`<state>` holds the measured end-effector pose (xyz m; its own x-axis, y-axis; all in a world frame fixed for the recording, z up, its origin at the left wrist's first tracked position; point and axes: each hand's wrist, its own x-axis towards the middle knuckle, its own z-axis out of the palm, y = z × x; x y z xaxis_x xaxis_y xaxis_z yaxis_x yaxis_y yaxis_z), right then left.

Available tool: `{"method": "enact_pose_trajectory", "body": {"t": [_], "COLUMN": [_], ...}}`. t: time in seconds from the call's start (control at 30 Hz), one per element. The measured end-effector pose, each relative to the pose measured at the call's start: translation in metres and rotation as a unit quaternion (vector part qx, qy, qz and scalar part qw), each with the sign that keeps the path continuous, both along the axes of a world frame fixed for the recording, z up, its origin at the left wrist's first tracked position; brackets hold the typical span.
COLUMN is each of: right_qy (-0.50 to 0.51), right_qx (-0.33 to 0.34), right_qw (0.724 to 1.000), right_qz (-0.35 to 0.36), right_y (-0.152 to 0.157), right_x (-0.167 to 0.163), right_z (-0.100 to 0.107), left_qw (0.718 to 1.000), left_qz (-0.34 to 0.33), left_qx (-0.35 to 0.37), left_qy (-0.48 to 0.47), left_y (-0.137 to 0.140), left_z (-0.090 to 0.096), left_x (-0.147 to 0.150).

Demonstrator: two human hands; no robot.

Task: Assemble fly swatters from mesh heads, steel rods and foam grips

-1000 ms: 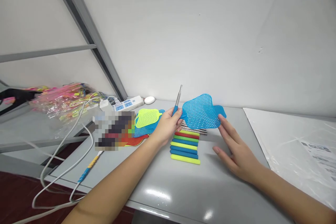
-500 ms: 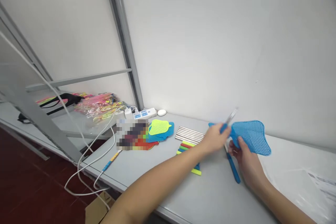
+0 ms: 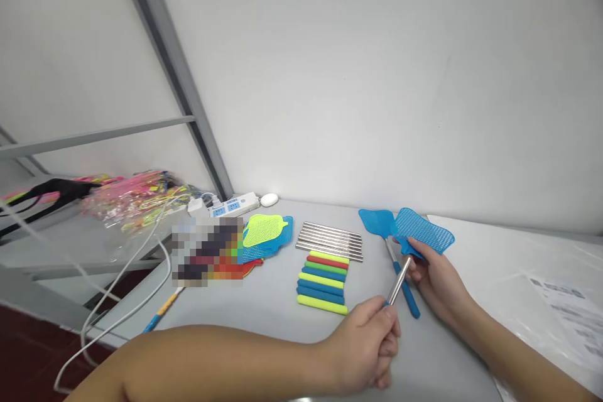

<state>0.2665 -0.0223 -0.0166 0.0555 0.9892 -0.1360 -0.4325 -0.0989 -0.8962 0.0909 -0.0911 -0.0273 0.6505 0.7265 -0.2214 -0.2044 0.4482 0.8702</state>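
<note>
My left hand [image 3: 362, 347] is closed around the blue handle of a silver metal rod [image 3: 399, 281], most of the handle hidden in the fist. The rod's upper end meets the neck of a blue mesh fly swatter head [image 3: 424, 231]; whether it sits inside the neck I cannot tell. Pinching that neck from the right is my right hand [image 3: 436, 273]. Beneath them on the table lies a whole blue fly swatter [image 3: 377, 222], its handle pointing towards me. To the left are a row of metal rods [image 3: 330, 240] and several coloured handles [image 3: 321, 305].
Yellow and blue swatter heads [image 3: 266, 230] are stacked at the left, beside a blurred-out patch. Behind them stand a power strip [image 3: 235, 205] and a white oval object [image 3: 269, 200]. White cables [image 3: 164, 270] hang over the table edge. Clear plastic wrapping [image 3: 532, 301] covers the right side.
My left hand has come down and towards me, turning the rod so its metal end now meets the swatter head's neck. The view has shifted right.
</note>
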Motion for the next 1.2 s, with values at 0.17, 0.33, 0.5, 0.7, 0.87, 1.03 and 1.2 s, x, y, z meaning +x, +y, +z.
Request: {"method": "enact_pose_trajectory", "body": {"t": [0.17, 0.33, 0.5, 0.7, 0.87, 1.03, 1.2], "right_qy": [-0.013, -0.01, -0.025, -0.041, -0.067, -0.092, -0.122], "right_qx": [0.004, 0.006, -0.004, 0.017, 0.025, 0.037, 0.036], "right_qw": [1.0, 1.0, 1.0, 0.999, 0.997, 0.995, 0.992], "right_qz": [0.003, -0.001, -0.011, -0.002, 0.016, 0.019, 0.027], "right_y": [0.003, 0.004, 0.007, 0.007, 0.009, 0.011, 0.01], "right_x": [-0.003, -0.003, -0.002, -0.003, -0.001, 0.002, 0.002], "right_z": [-0.003, -0.003, -0.004, -0.004, -0.006, -0.009, -0.009], "left_qw": [0.999, 1.0, 0.999, 0.999, 0.999, 0.999, 0.998], "left_qz": [0.024, -0.003, -0.012, 0.007, 0.007, 0.006, 0.003], "left_qx": [-0.013, -0.023, -0.006, -0.021, -0.03, -0.038, -0.043], "left_qy": [-0.019, 0.019, 0.048, 0.033, 0.02, 0.019, 0.043], "left_y": [0.005, 0.01, 0.008, 0.009, 0.008, 0.008, 0.008], "left_z": [-0.009, -0.002, 0.004, -0.003, -0.006, -0.003, 0.001], "left_x": [0.003, -0.001, -0.005, -0.004, -0.005, -0.004, -0.004]}}
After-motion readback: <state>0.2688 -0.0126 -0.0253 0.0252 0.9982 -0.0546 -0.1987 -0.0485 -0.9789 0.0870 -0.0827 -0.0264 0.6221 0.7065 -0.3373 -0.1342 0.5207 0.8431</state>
